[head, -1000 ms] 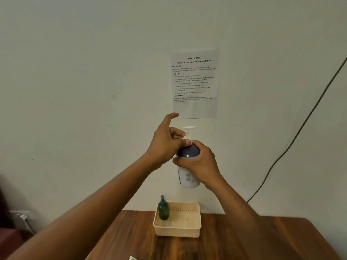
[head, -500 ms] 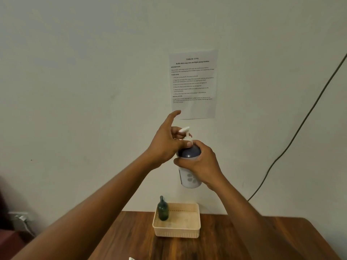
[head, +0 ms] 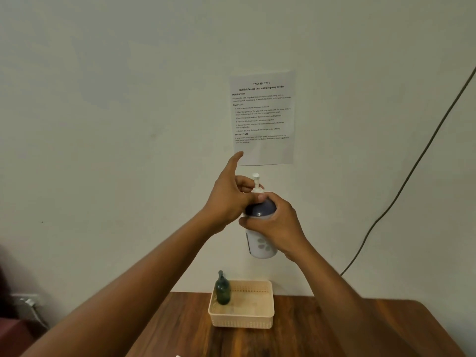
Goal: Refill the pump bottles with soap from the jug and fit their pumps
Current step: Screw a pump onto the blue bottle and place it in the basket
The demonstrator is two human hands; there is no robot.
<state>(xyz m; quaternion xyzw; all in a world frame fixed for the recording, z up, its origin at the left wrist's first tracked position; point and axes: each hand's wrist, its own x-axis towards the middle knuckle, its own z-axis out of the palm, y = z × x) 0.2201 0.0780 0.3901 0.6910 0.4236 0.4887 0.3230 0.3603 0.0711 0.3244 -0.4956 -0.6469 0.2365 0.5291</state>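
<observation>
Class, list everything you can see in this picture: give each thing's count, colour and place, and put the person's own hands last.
Pump bottle: one, white body with a dark blue top, held up in front of the wall.
Pump: one, white, standing in the bottle's neck.
Green bottle: one, dark green, upright in the basket's left rear corner.
Basket: one, cream, on the table by the wall.
Table: one, brown wood, at the bottom.
Sheet of paper: one, white with printed text, on the wall.
Cable: one, dark, running down the wall at right.
Wall socket: one, white, low left.
Left hand: grip at the pump's base, forefinger pointing up.
Right hand: grip round the bottle.
</observation>
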